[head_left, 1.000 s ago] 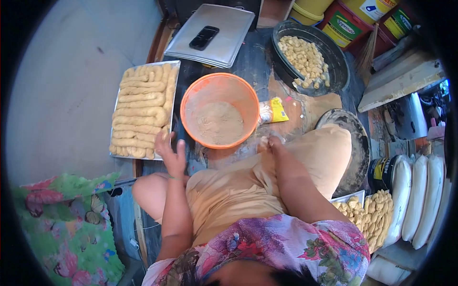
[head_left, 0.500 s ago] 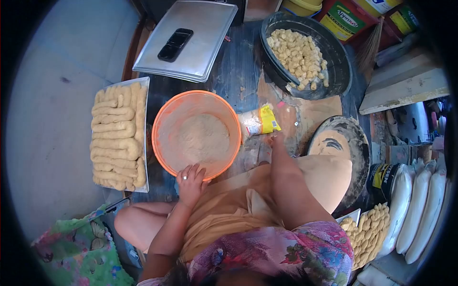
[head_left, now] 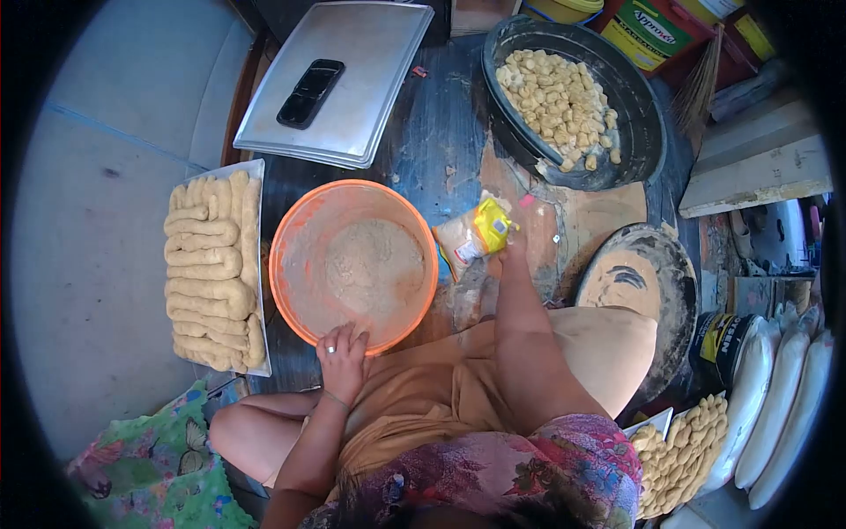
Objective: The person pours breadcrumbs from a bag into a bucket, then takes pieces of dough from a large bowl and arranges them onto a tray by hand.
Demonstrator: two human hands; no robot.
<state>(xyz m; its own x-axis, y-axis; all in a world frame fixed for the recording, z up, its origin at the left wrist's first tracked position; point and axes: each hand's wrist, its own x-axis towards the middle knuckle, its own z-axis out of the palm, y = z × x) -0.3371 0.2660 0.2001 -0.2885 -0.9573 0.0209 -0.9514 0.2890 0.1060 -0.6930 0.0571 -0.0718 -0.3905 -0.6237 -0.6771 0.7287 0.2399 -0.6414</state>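
My left hand (head_left: pixel 345 360) hooks its fingers over the near rim of an orange bucket (head_left: pixel 278 273), a ring on one finger. Pale, flour-like powder (head_left: pixel 374 264) covers the bucket's bottom. To the right of the bucket, my right hand (head_left: pixel 505 254) grips the top end of a yellow and clear plastic packet (head_left: pixel 476 234) with pale contents. The packet is tilted, its lower end close to the bucket's side. My right fingers are partly hidden by the packet and my forearm.
Left is a tray of dough ropes (head_left: pixel 207 273). A phone (head_left: pixel 310 93) lies on stacked metal trays (head_left: pixel 379 53). A black basin (head_left: pixel 648 132) holds dough pieces (head_left: pixel 560 106). A dusty round pan (head_left: pixel 679 291) is beside my knee; shaped dough pieces (head_left: pixel 683 458) lie lower right.
My right hand has closed on the yellow packet and tipped it, its top drawn up and its lower end swung downward. My left hand stays on the bucket rim. The view shifted slightly.
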